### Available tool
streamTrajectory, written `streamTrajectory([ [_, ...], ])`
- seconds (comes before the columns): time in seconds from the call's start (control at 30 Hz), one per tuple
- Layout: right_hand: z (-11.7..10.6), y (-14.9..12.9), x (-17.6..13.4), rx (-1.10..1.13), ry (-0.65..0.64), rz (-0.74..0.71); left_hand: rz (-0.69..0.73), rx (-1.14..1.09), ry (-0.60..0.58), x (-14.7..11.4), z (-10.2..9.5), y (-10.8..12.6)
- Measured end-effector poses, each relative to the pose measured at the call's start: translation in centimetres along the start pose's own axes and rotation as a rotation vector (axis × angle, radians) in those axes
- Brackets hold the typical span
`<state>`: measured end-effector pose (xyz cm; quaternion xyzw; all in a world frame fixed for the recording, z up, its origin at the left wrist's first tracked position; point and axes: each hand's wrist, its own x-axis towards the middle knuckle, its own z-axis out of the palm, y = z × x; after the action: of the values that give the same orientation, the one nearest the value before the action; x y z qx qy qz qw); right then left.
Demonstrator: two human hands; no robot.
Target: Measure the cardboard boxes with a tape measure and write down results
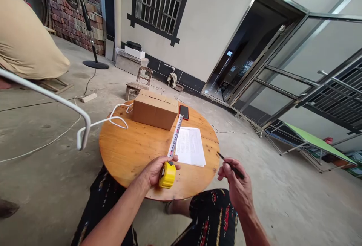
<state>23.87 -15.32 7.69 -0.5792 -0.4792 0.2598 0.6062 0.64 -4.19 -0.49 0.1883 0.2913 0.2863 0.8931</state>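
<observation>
My left hand (156, 169) is closed around a yellow tape measure (167, 175) above the near part of the round wooden table (121, 159). Its blade (175, 136) is pulled out and points away from me, the far end reaching up near a phone. In my right hand (236, 180), off the table's right edge, I grip a thin black pen (233, 168) with its tip pointing left. Printed sheets of paper (191, 147) lie on the table just right of the blade. A closed brown cardboard box (155, 109) stands on the far left part of the table.
A phone (184, 112) with a red edge lies beside the box, a white cable (111, 118) to its left. A white metal bar (56, 89) juts in from the left. Behind are a small wooden chair (140, 83), a standing fan (90, 35) and an open door (285, 76).
</observation>
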Motion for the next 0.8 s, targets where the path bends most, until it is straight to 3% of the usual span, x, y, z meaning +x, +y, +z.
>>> streamTrajectory([
  [0.1, 0.9, -0.1, 0.3, 0.076, 0.041, 0.007, 0.009, -0.001, 0.010, -0.1, 0.0, 0.0],
  [0.27, 1.8, 1.0, 1.3, 0.045, -0.006, 0.013, 0.026, 0.006, 0.034, 0.0, 0.2, 0.0],
  [0.57, 5.2, 6.4, 4.0, 0.109, -0.028, 0.095, 0.076, 0.031, 0.070, 0.3, 0.3, 0.0],
  [0.8, 5.0, 8.7, 3.4, 0.050, -0.036, 0.121, 0.066, 0.102, 0.096, 0.4, 0.6, 0.0],
])
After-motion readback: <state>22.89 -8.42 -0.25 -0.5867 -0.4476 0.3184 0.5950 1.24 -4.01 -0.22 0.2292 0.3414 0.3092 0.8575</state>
